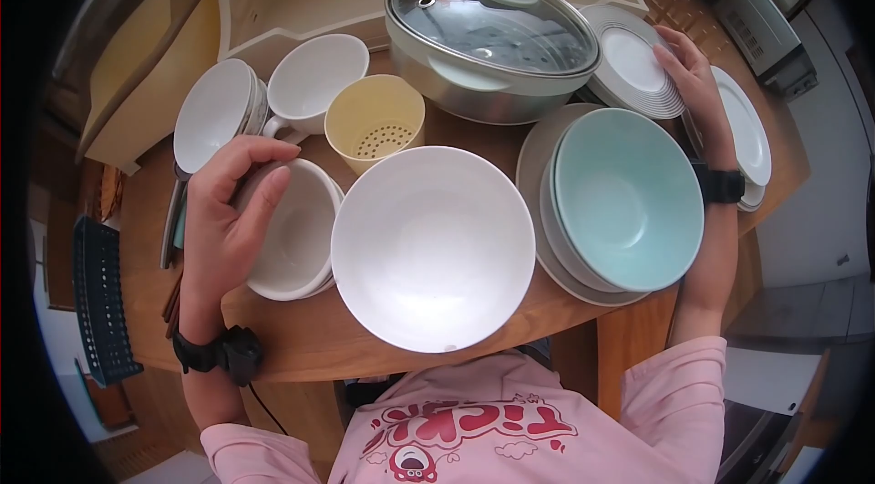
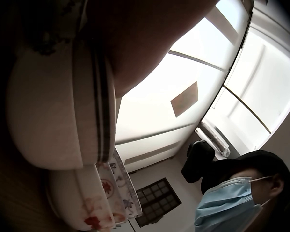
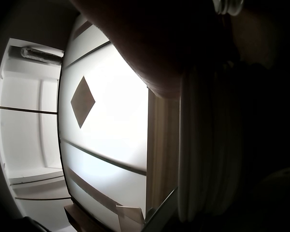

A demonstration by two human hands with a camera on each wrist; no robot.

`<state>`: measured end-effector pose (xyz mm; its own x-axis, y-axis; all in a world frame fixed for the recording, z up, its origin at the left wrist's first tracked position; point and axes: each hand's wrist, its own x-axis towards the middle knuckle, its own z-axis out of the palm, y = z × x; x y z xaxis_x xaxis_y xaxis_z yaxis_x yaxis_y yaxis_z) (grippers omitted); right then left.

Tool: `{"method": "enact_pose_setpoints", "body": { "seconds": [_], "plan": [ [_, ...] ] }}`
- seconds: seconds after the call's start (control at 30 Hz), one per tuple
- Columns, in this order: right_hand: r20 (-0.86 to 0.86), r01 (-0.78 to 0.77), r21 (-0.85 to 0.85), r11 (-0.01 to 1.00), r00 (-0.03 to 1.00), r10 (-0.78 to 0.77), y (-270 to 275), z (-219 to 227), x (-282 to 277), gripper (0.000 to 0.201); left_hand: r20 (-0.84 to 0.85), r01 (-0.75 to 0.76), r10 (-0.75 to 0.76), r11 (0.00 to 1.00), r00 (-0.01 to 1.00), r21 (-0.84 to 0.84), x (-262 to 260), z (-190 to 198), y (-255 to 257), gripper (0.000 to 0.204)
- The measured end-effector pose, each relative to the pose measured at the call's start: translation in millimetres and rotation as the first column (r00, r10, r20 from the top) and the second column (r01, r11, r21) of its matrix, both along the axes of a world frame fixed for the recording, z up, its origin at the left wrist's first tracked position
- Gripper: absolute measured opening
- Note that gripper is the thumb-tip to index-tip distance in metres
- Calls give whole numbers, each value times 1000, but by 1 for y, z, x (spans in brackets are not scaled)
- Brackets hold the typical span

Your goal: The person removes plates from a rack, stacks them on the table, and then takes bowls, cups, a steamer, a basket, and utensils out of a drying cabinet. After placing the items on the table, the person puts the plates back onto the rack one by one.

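Observation:
In the head view my left hand [image 1: 232,211] grips the rim of nested white bowls [image 1: 296,238], fingers arched beyond the rim and thumb over the inside. The left wrist view shows a bowl with dark stripes [image 2: 84,121] close below that hand. At the back right my right hand [image 1: 697,83] holds the edge of stacked white plates [image 1: 629,65], fingertips at the rim; the right wrist view shows the plates' edges [image 3: 186,145]. Between the hands stand a large white bowl [image 1: 433,247] and a turquoise bowl [image 1: 629,201] nested on others over a plate.
A lidded pot [image 1: 492,74] stands behind a perforated yellow cup [image 1: 374,119]. White bowls [image 1: 214,110], a handled white cup [image 1: 314,83] and oval plates [image 1: 747,138] surround the hands. The wooden table's front edge [image 1: 301,365] runs near the body. A dark basket [image 1: 105,302] is at far left.

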<state>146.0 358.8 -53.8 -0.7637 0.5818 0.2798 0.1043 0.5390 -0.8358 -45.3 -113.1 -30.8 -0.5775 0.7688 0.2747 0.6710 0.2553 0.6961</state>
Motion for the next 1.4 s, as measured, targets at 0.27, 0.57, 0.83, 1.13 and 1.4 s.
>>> {"method": "enact_pose_setpoints", "body": {
  "seconds": [0.27, 0.57, 0.83, 1.13, 1.4],
  "plan": [
    [-1, 3, -45, 999, 1000, -3, 0, 0, 0, 46, -29, -20, 21, 999, 999, 34, 2, -2, 2, 14],
    [-168, 174, 213, 961, 976, -139, 11, 10, 6, 41, -79, -22, 31, 993, 996, 118, 1, -1, 1, 13],
    [-113, -57, 141, 988, 991, 73, -40, 63, 34, 34, -108, -14, 32, 986, 994, 165, 0, -1, -2, 12],
    [119, -208, 85, 974, 973, 198, -71, 63, 49, 35, -59, 1, 4, 996, 998, 86, 2, 1, -4, 15],
    [54, 114, 102, 988, 991, -120, -36, 27, 41, 38, -67, 8, -2, 997, 998, 81, 2, 0, -4, 15]
  ]
}}
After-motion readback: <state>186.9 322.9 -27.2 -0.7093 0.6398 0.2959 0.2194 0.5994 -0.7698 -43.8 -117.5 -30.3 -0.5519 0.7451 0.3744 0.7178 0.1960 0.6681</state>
